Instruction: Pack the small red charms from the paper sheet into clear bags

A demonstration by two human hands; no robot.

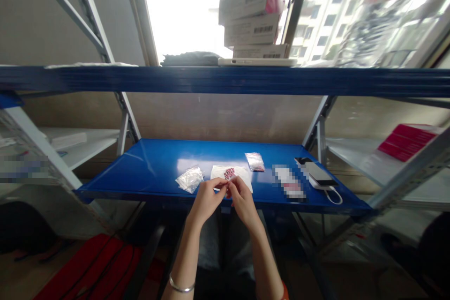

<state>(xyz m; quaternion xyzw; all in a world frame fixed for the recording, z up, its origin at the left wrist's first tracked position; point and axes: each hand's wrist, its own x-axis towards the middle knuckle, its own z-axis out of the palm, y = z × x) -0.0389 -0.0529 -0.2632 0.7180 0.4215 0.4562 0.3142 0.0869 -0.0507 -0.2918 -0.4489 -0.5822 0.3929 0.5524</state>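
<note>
My left hand [210, 194] and my right hand [242, 197] meet at the front edge of the blue shelf table. Both are closed, fingertips pinched together on a small item I cannot make out, with a bit of red showing between them. Just beyond the fingers lies a white sheet [217, 171] bearing a pile of small dark red pieces [229, 173]. To the left of my left hand are clear plastic bags [190, 179]. A packet of small clear bags with reddish edges [255, 161] rests beyond my right hand.
The blue tabletop [154, 159] runs below a blue upper shelf beam [225, 79]. At the right are a blurred packet [289, 183] and a phone [318, 172] with a white cable [335, 195]. White boxes [251, 30] stand stacked above; pink boxes [408, 140] sit on a side shelf.
</note>
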